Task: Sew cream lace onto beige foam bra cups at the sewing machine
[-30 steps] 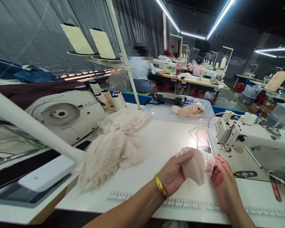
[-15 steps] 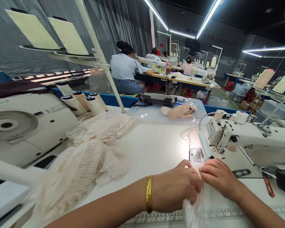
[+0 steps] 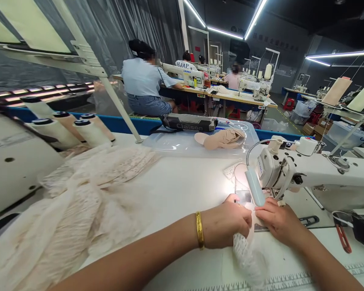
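Strapped to the worker's head, a single camera looks forward and down across a table, its wide view taken from close above the near side. Forearms reach in from 7 and 4 o'clock, with the left hand near the lens at 5 o'clock and the right hand at 4. The machine stands at 3 o'clock, just beyond the hands, while cloth fills the near ground at 8. Past the table, the view runs deep into the room, by a co-worker caught partly from behind at 11 o'clock, toward overhead lights at 1
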The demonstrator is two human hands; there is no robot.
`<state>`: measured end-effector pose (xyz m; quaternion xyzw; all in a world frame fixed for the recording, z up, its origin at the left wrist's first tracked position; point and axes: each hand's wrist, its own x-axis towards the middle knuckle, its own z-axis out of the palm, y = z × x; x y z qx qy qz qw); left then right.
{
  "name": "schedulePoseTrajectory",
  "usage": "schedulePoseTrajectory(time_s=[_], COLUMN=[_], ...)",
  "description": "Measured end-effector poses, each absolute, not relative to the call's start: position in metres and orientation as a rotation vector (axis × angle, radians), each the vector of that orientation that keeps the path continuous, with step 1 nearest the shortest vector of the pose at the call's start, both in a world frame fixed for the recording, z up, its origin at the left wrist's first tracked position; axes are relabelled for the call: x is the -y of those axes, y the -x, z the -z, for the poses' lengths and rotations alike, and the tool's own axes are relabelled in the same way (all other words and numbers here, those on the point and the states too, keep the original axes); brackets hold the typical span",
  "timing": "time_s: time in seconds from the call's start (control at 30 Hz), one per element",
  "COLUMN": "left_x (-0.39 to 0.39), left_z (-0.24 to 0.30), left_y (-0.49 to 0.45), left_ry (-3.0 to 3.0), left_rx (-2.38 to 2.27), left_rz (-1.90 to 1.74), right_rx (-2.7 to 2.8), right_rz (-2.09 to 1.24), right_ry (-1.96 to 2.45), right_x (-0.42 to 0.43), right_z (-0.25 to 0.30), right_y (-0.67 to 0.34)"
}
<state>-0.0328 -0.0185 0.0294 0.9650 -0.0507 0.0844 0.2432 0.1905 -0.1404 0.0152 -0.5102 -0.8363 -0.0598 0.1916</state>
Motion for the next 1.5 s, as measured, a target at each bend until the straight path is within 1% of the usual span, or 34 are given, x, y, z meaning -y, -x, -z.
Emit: schedulePoseTrajectory(time_s=[0.13, 0.63, 1.13, 1.3, 1.5], left_x=[0.017, 0.01, -0.004, -0.005, -0.001], left_z=[-0.029, -0.023, -0.021, -0.025, -0.022], left_y=[0.03, 0.026, 0.019, 0.019, 0.021], left_ry=[-2.616, -2.587, -2.663, -2.657, -2.844], left_rx=[0.137, 0.131, 0.082, 0.036, 0.107], left_rz=[-0.26, -0.362, -0.396, -0.448, -0.58], right_rx=[2.339, 2.27, 2.262, 2.298, 2.445], right_rz=[0.242, 0.238, 0.316, 0.239, 0.0], right_ry=[1.509, 1.627, 1.541, 1.432, 1.297], right_x=[0.138, 0.139, 0.138, 0.14, 0.145], right_z=[-0.008, -0.001, 0.005, -0.004, -0.021], right_y=[-0.194, -0.198, -0.201, -0.197, -0.188])
